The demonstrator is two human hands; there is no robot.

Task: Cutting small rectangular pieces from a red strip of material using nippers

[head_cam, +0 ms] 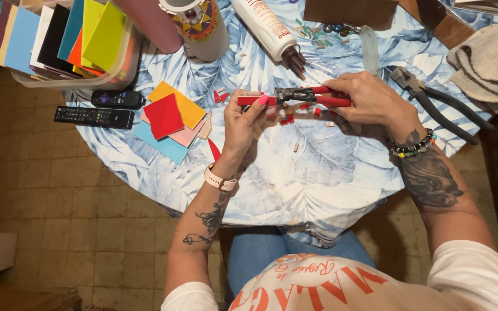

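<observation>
Fingers (259, 102) of the left hand (242, 124) pinch a narrow red tile strip (253, 101), closed tight on its left end and holding it level above the counter (318, 173). The right hand (370, 101) is wrapped shut around the red handles of a pair of tile nippers (309, 95), whose dark metal head meets the strip's right end over the middle of the leaf-patterned cloth.

A clean cut here seems to call for the head to bite only the edge of the strip, square to its length, with the left hand steadying the piece close to the cut and the squeeze kept short and firm. Keeping both low over the cloth would likely stop offcuts from flying.

Small red chips (288, 119) lie scattered just below the tool. To the left sits a fanned stack of coloured tiles (171, 118), red on top, over orange, pink and blue. Further left lie two black remote controls (94, 117). A clear tub of upright coloured sheets (76, 40) stands at the far left, a white glue bottle (267, 29) at the far middle, and black-handled pliers (439, 101) to the right, beside a folded cloth (488, 63).
</observation>
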